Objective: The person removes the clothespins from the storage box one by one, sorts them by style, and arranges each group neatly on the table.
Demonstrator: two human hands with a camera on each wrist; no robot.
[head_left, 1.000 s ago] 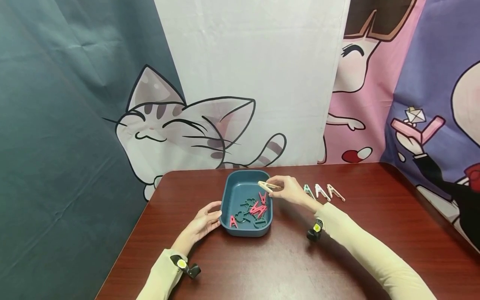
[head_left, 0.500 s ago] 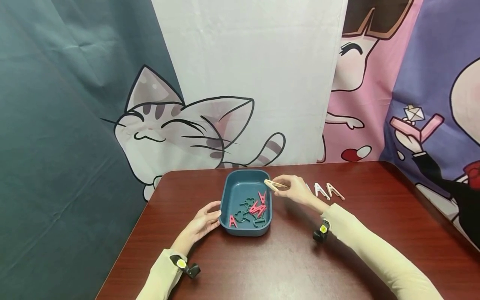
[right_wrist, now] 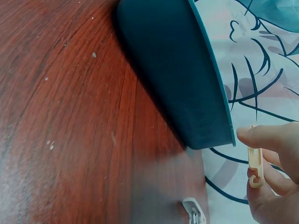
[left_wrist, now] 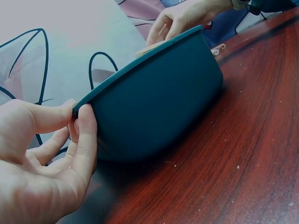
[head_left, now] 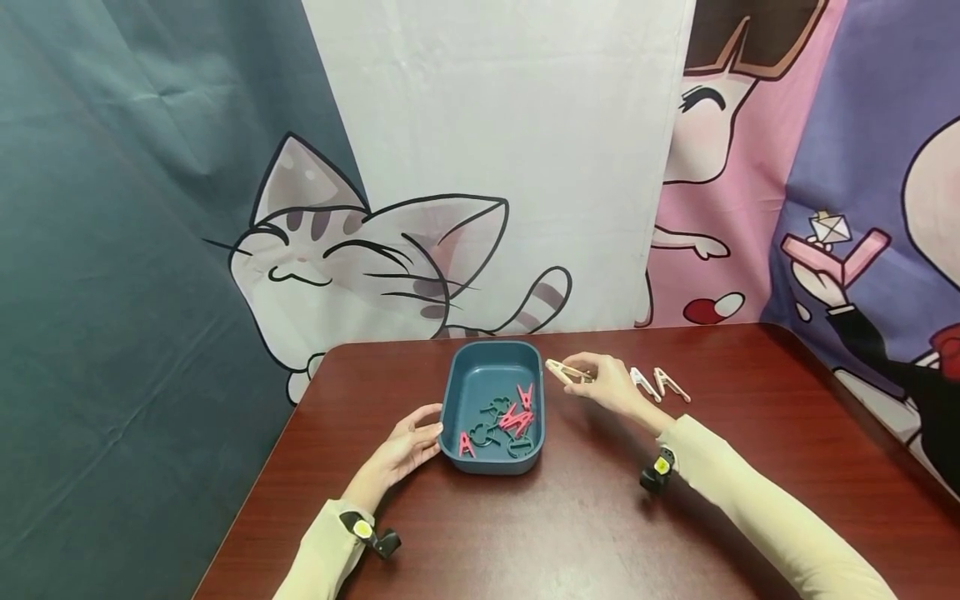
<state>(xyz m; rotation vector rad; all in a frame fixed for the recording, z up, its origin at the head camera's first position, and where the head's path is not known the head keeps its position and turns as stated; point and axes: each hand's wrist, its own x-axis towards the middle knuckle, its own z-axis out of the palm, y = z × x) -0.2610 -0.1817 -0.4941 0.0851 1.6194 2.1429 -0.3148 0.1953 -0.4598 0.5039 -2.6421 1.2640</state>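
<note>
My left hand (head_left: 408,446) pinches the left rim of a dark teal plastic bin (head_left: 480,464) between thumb and fingers, as the left wrist view shows. Inside the bin lie several red clothespins (head_left: 516,418) and several dark green pieces (head_left: 483,435), some with round outlines. Just right of the bin, outside its rim, my right hand (head_left: 609,383) holds a pale yellow clothespin (head_left: 558,369) between thumb and fingers. In the right wrist view this clothespin (right_wrist: 255,163) points past the bin's corner, partly hidden by the fingers.
Right of my right hand, a white clothespin (head_left: 645,384) and a beige clothespin (head_left: 670,383) lie side by side on the dark red wooden table (head_left: 600,517). A printed cloth (head_left: 502,167) with cartoon figures hangs behind the table's back edge.
My right hand has moved right with the yellow clothespin, from over the bin to beside it. It now covers the green clothespin in the row. My left hand stays at the rim.
</note>
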